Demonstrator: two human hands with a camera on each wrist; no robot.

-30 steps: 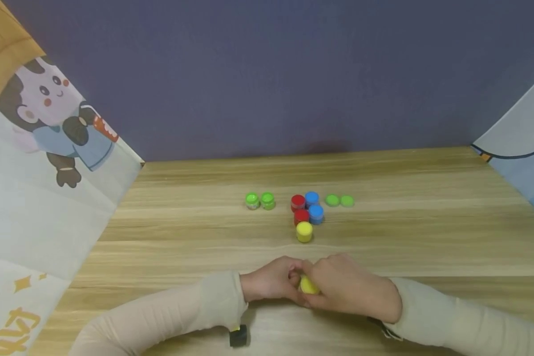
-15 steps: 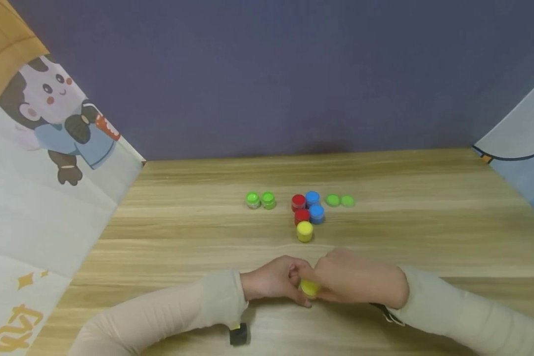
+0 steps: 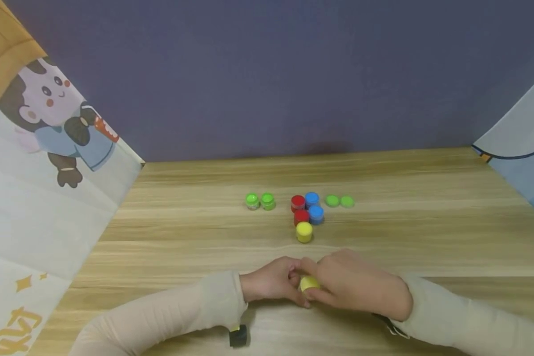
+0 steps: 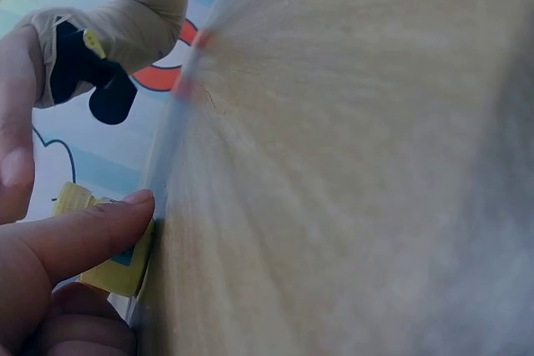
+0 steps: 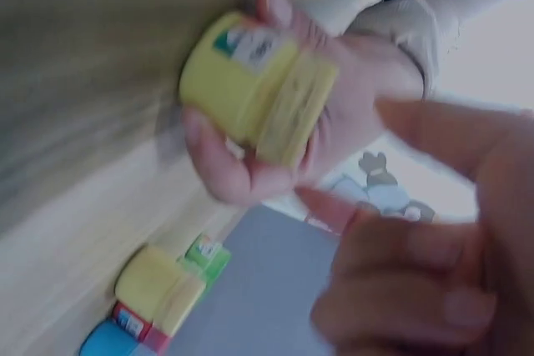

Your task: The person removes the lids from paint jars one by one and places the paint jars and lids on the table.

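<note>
My left hand point(image 3: 273, 279) grips a small yellow jar point(image 5: 229, 81) low on the wooden table, thumb on one side and fingers on the other. A yellow screw lid point(image 3: 309, 283) tops this jar, and a label shows on its side. The thumb and forefinger of my right hand point(image 3: 358, 284) stand spread around the lid; in the right wrist view a gap shows between them and the lid. The other right fingers are bent. In the left wrist view the jar point(image 4: 117, 277) is partly hidden by the left thumb.
Beyond the hands stands another lidded yellow jar point(image 3: 304, 232). Behind it are two red jars point(image 3: 297, 202) and two blue jars point(image 3: 316, 214). Two uncovered green jars point(image 3: 252, 200) stand farther left, and two green lids point(image 3: 332, 200) lie to the right. A dark wall point(image 3: 267, 79) borders the table's back.
My right hand draws slightly right from the jar, its fingers shifting about the lid and now spread wider. The left hand and its jar stay in place.
</note>
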